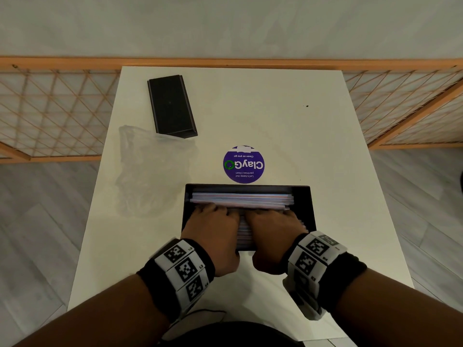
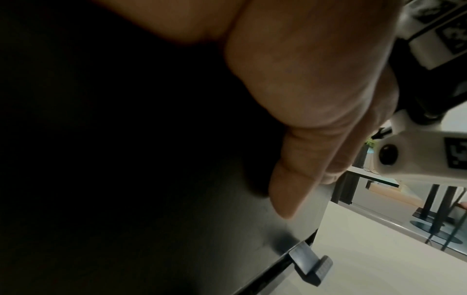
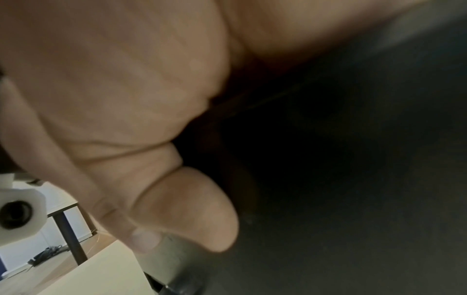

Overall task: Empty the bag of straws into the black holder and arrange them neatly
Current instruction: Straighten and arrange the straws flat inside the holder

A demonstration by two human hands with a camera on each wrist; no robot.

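Observation:
The black holder point(image 1: 306, 206) sits on the white table near me, with a pile of pale paper-wrapped straws point(image 1: 241, 198) lying crosswise in it. Both hands reach into it side by side. My left hand point(image 1: 213, 217) and right hand point(image 1: 273, 219) curl their fingers down over the near part of the straws; the fingertips are hidden. In the left wrist view the thumb point(image 2: 290, 189) lies against the holder's outer front wall point(image 2: 177, 229). In the right wrist view the thumb point(image 3: 192, 209) rests on the same dark wall point(image 3: 341, 199). The empty clear plastic bag point(image 1: 150, 169) lies left of the holder.
A flat black lid or tray point(image 1: 171, 106) lies at the table's far left, just beyond the bag. A round purple sticker point(image 1: 243, 164) is on the white table point(image 1: 313, 136) just behind the holder. A wooden lattice rail point(image 1: 225, 62) runs behind the table.

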